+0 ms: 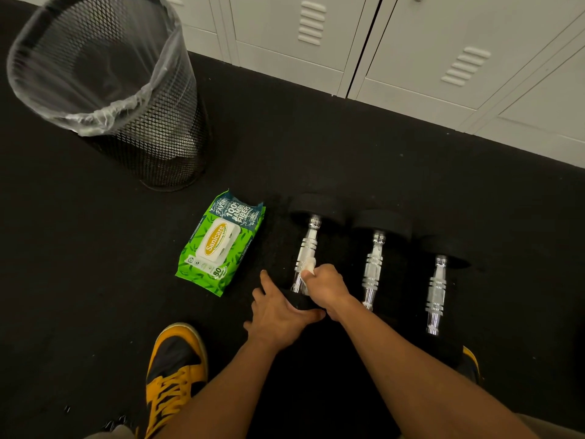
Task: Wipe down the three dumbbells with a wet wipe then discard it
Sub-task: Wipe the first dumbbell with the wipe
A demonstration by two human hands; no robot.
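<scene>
Your right hand (323, 288) is closed around the wet wipe (309, 265), pressed on the chrome handle of the leftmost dumbbell (306, 248); your left hand (278, 315) lies spread over that dumbbell's near head, steadying it; the handle's long axis runs away from you toward the lockers (411, 58), so your stroke likely goes straight forward along it; the middle dumbbell (375, 264) and the right dumbbell (437, 289) lie parallel to your right, nearer the wiping hand; the mesh bin (152, 147) stands far left.
</scene>
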